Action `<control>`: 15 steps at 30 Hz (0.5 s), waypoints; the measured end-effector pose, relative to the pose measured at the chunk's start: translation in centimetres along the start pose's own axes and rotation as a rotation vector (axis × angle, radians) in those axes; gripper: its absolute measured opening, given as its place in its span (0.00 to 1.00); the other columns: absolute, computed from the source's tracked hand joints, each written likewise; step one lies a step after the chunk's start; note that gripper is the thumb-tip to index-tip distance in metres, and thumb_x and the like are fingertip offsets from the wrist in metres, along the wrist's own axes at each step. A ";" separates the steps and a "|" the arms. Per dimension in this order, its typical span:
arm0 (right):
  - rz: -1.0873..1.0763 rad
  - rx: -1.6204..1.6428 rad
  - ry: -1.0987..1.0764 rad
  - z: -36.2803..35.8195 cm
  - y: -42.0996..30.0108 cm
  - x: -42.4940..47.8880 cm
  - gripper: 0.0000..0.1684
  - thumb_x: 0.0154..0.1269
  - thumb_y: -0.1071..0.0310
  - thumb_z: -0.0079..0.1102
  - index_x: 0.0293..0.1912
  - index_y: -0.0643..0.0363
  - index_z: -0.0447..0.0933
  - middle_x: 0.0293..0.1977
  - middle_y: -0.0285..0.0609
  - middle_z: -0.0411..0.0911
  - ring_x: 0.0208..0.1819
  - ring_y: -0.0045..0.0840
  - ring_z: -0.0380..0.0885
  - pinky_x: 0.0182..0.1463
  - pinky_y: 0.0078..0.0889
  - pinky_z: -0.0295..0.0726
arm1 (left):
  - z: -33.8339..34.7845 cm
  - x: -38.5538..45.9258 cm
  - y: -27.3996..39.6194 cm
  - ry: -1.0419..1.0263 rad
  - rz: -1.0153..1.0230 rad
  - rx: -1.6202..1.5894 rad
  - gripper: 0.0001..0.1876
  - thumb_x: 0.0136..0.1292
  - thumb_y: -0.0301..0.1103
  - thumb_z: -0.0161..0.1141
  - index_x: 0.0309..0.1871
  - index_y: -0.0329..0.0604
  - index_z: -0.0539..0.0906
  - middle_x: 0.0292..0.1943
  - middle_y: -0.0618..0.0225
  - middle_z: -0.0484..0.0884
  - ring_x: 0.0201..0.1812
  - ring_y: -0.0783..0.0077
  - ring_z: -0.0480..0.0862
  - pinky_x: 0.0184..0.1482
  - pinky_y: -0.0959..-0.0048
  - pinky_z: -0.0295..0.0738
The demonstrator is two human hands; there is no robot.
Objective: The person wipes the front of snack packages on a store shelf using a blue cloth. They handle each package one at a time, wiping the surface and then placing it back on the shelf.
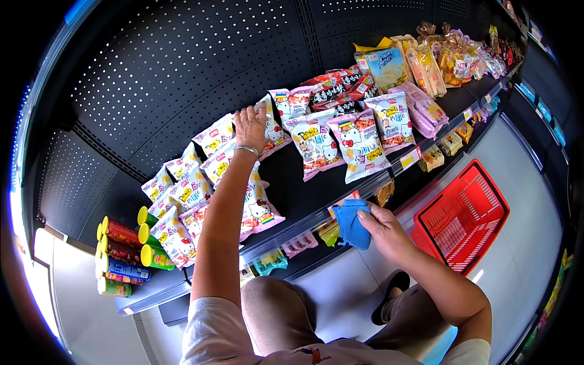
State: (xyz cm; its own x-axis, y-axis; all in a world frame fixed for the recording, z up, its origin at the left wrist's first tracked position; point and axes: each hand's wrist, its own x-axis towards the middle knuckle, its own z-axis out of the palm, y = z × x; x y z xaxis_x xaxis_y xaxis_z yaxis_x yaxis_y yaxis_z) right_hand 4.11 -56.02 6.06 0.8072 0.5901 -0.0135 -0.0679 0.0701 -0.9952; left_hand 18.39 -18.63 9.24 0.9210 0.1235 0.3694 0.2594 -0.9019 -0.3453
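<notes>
My left hand (250, 128) reaches to the back of the black shelf (292, 196) and lies against a white and pink snack bag (275, 132). Its fingers cover part of that bag, so a firm grip cannot be made out. A folded blue cloth (352, 224) is pinched in my right hand (385, 232), in front of the shelf's front edge. Similar puffed snack bags (191, 191) stand in rows left of my left arm. To the right, several more, including one bag (358, 145) near the edge, lean together on the shelf.
Snack canisters (125, 267) lie and stand at the shelf's left end. Red and black packets (337, 89) and bagged bread (424, 68) sit further right. A lower shelf holds small packets (299, 244). A red shopping basket (461, 219) rests on the tiled floor (337, 278) at right.
</notes>
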 end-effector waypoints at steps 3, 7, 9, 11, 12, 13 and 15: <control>0.041 -0.020 -0.056 -0.3 -0.4 0.0 0.22 0.80 0.58 0.46 0.63 0.61 0.73 0.48 0.36 0.81 0.48 0.15 0.79 0.56 0.23 0.77 | 1.1 0.3 -0.4 0.113 0.007 0.059 0.49 0.50 0.35 0.74 0.76 0.49 0.60 0.68 0.52 0.66 0.72 0.49 0.64 0.76 0.50 0.52; 0.049 -0.018 -0.029 -0.4 -0.5 -0.1 0.21 0.80 0.58 0.46 0.62 0.61 0.73 0.47 0.36 0.81 0.47 0.15 0.79 0.55 0.23 0.78 | 1.0 0.7 0.2 0.119 -0.042 0.072 0.43 0.55 0.33 0.69 0.75 0.48 0.62 0.72 0.51 0.62 0.75 0.49 0.60 0.77 0.50 0.49; 0.057 -0.021 -0.026 -0.6 -0.5 0.0 0.21 0.80 0.58 0.46 0.62 0.61 0.73 0.46 0.36 0.81 0.46 0.15 0.80 0.54 0.23 0.79 | -0.4 0.5 1.3 0.070 -0.042 0.001 0.41 0.57 0.32 0.67 0.75 0.46 0.62 0.74 0.50 0.60 0.76 0.49 0.58 0.77 0.50 0.48; 0.053 0.002 -0.038 -0.4 -0.7 0.0 0.21 0.80 0.58 0.46 0.62 0.61 0.73 0.46 0.36 0.81 0.46 0.15 0.80 0.54 0.24 0.79 | 0.3 1.4 1.3 0.216 -0.035 -0.051 0.47 0.51 0.40 0.76 0.74 0.46 0.63 0.75 0.50 0.57 0.77 0.50 0.56 0.78 0.53 0.48; 0.055 0.010 -0.037 -0.4 -0.8 0.0 0.21 0.80 0.58 0.46 0.62 0.61 0.73 0.46 0.36 0.81 0.46 0.16 0.80 0.54 0.24 0.79 | -0.3 1.9 2.1 0.214 -0.020 -0.116 0.45 0.53 0.38 0.74 0.74 0.46 0.64 0.75 0.52 0.58 0.77 0.51 0.57 0.77 0.53 0.48; 0.059 0.015 -0.032 -0.5 -0.7 0.0 0.21 0.80 0.58 0.46 0.62 0.61 0.73 0.47 0.36 0.81 0.46 0.16 0.80 0.54 0.24 0.79 | -1.3 2.3 2.8 0.211 -0.003 -0.183 0.42 0.55 0.36 0.72 0.73 0.45 0.64 0.75 0.53 0.58 0.76 0.52 0.57 0.77 0.53 0.49; 0.063 0.022 -0.031 -0.4 -0.6 0.1 0.21 0.80 0.59 0.46 0.63 0.61 0.72 0.47 0.37 0.81 0.46 0.16 0.80 0.54 0.24 0.80 | -1.0 3.9 3.2 0.291 0.094 -0.112 0.40 0.56 0.32 0.70 0.73 0.45 0.65 0.74 0.55 0.62 0.76 0.53 0.59 0.77 0.52 0.50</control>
State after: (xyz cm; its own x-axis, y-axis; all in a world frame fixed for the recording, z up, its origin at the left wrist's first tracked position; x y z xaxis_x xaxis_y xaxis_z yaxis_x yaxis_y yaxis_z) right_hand 4.51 -56.34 6.56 0.7823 0.6186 -0.0726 -0.1310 0.0494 -0.9902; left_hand 22.48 -21.44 10.48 0.8134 -0.0720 0.5773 0.1281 -0.9458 -0.2984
